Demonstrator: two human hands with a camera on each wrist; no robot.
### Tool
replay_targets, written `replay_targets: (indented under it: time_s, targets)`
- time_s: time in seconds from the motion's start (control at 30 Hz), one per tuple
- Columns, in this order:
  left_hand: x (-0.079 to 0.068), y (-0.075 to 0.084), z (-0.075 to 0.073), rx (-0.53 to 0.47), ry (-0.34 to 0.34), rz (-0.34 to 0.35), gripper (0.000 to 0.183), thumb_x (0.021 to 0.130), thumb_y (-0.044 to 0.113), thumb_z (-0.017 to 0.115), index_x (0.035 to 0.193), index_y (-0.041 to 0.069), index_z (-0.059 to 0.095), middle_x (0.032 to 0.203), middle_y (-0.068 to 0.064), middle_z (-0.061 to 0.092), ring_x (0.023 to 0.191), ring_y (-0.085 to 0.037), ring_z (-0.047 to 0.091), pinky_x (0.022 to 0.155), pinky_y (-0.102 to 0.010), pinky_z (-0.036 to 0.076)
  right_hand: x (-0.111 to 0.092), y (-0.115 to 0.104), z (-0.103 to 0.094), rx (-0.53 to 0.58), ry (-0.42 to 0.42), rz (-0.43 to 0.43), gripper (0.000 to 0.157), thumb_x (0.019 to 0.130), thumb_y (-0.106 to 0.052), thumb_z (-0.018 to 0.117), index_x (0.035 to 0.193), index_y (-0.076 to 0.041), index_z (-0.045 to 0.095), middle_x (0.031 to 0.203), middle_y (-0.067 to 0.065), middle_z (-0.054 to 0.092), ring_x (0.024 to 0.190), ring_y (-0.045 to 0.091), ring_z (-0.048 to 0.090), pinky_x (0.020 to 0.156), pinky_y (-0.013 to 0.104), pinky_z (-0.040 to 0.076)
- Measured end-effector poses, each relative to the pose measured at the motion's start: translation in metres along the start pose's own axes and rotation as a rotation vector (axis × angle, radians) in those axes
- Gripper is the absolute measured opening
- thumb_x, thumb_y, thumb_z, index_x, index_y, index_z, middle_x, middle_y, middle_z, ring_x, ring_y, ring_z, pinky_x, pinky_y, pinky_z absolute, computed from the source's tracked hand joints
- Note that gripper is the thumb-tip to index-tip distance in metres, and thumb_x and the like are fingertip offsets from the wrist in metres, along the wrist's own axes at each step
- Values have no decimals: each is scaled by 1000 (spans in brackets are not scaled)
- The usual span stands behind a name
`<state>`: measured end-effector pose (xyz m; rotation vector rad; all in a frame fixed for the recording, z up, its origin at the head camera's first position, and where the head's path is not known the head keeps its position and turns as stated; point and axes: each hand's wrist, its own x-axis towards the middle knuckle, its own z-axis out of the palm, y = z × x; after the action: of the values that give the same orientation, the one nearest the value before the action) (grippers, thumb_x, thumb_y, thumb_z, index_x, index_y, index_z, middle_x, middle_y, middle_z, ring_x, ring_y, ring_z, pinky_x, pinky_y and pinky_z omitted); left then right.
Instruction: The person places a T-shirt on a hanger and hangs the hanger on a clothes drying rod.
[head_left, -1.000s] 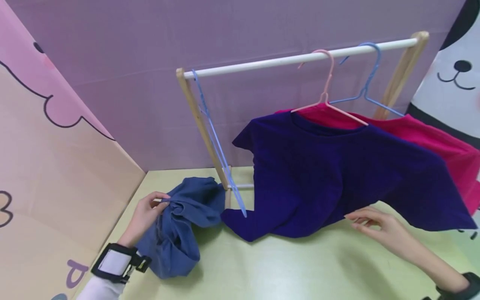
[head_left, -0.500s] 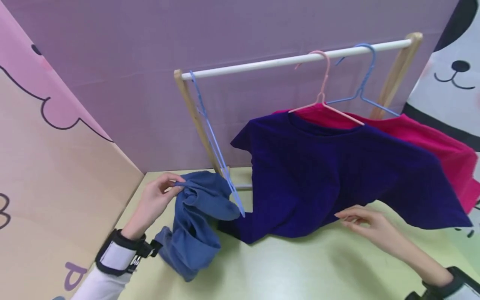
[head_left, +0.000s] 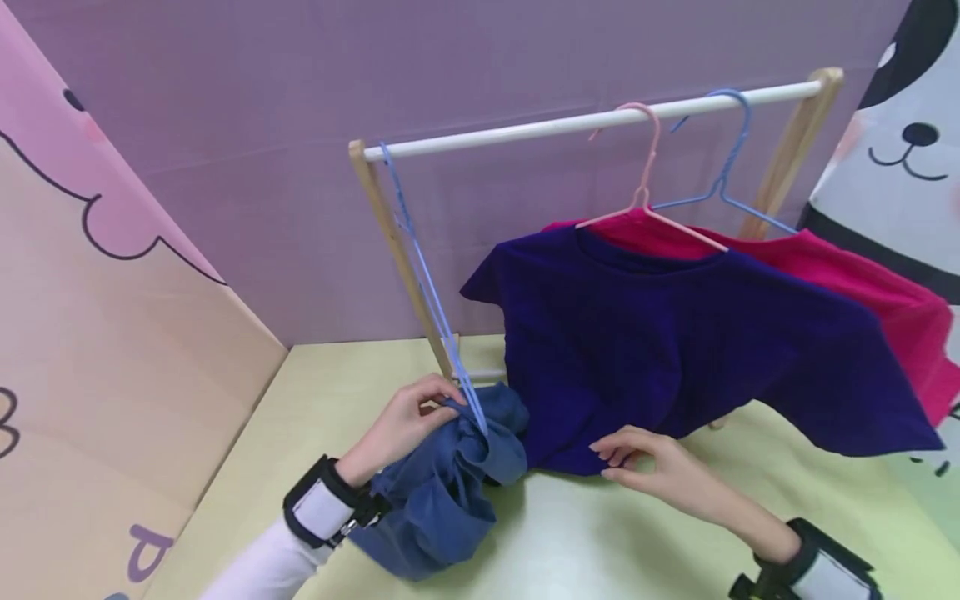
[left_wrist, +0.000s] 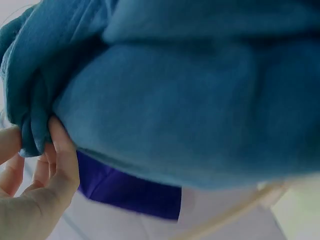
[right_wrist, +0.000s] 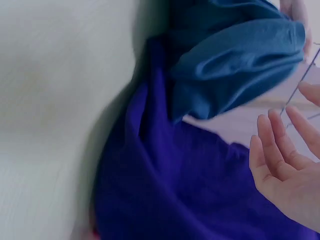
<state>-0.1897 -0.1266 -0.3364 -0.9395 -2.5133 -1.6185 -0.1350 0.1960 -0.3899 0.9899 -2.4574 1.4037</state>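
Blue garment (head_left: 442, 517): crumpled, nearer the tabletop's (head_left: 330, 367) left edge than its right; top edge pinched in left grip (head_left: 408, 421), bulk trailing toward the near edge. Leftmost hanger (head_left: 438, 302): lower end just right of those fingertips, left grip nearer. Right grip (head_left: 652, 467): holding nothing.

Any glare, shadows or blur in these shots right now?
Head view: pale glare on the tabletop, soft shadow below the right hand; left wrist view: blue cloth looks soft, wooden post blurred; right wrist view: hazy, shadow edging the purple shirt.
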Motion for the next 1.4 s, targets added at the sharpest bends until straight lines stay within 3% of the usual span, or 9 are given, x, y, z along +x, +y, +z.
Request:
replay_targets:
  time_s: [0.2, 0.43, 0.7, 0.83, 0.97, 1.07, 1.2, 1.3, 1.4]
  targets:
    - [4, -6, 20, -52, -18, 12, 10, 79, -10, 57, 87, -5, 61, 94, -15, 57, 89, -13, 54, 77, -27, 48, 18, -2, 34, 37, -89, 30, 40, 78, -16, 68, 114, -4, 53, 94, -1, 59, 80, 8, 56, 67, 27, 47]
    - [8, -13, 33, -71, -25, 3, 13, 80, -8, 56, 90, -4, 63, 96, -15, 57, 92, -15, 52, 77, -25, 47, 42, -1, 60, 27, -149, 148, 57, 77, -29, 69, 123, -4, 46, 106, 7, 56, 83, 11, 56, 66, 30, 48]
    - [8, -23, 40, -77, 9, -34, 15, 80, -6, 58, 93, -2, 65, 99, -15, 54, 92, -18, 48, 75, -23, 46, 61, 9, 80, 7, -132, 166, 27, 79, -18, 66, 101, -5, 57, 91, 4, 62, 75, 10, 58, 64, 24, 47]
    - [6, -28, 41, -71, -1, -65, 17, 83, -4, 56, 98, -1, 63, 103, -14, 51, 94, -20, 48, 78, -25, 46, 68, 12, 84, 76, -128, 199, 10, 82, -12, 62, 89, -6, 58, 84, 3, 61, 75, 8, 57, 63, 22, 46]
    - [3, -28, 40, -4, 41, -61, 25, 83, -3, 57, 108, -1, 58, 102, -13, 54, 93, -24, 54, 79, -33, 46, 73, 15, 84, 159, -98, 280, 7, 83, -9, 59, 87, -4, 57, 79, 6, 61, 65, 11, 56, 55, 24, 46]
    - [-3, -24, 39, 92, 149, -16, 28, 79, -3, 62, 106, -2, 54, 97, -13, 54, 89, -27, 53, 76, -38, 45, 74, 17, 84, 221, -65, 345, 10, 83, -8, 58, 87, 1, 56, 73, 9, 61, 52, 15, 52, 48, 32, 46]
    - [-18, -17, 39, 240, 253, 79, 23, 74, -2, 67, 92, 2, 54, 86, -8, 52, 80, -21, 51, 69, -33, 43, 76, 18, 84, 321, -23, 412, 12, 83, -6, 57, 88, 5, 54, 68, 10, 60, 46, 17, 52, 48, 40, 48]
    - [-35, -13, 45, 422, 216, 204, 22, 72, 3, 69, 86, 9, 54, 81, 0, 49, 74, -12, 46, 65, -25, 39, 78, 18, 85, 370, 1, 441, 13, 83, -5, 56, 88, 6, 53, 64, 8, 58, 45, 16, 52, 49, 39, 49]
    - [-51, -14, 57, 661, 134, 410, 23, 68, 9, 72, 84, 12, 56, 79, 3, 48, 71, -10, 43, 62, -22, 34, 79, 18, 85, 389, 10, 448, 13, 83, -4, 56, 88, 7, 53, 62, 6, 57, 45, 14, 52, 49, 37, 49]
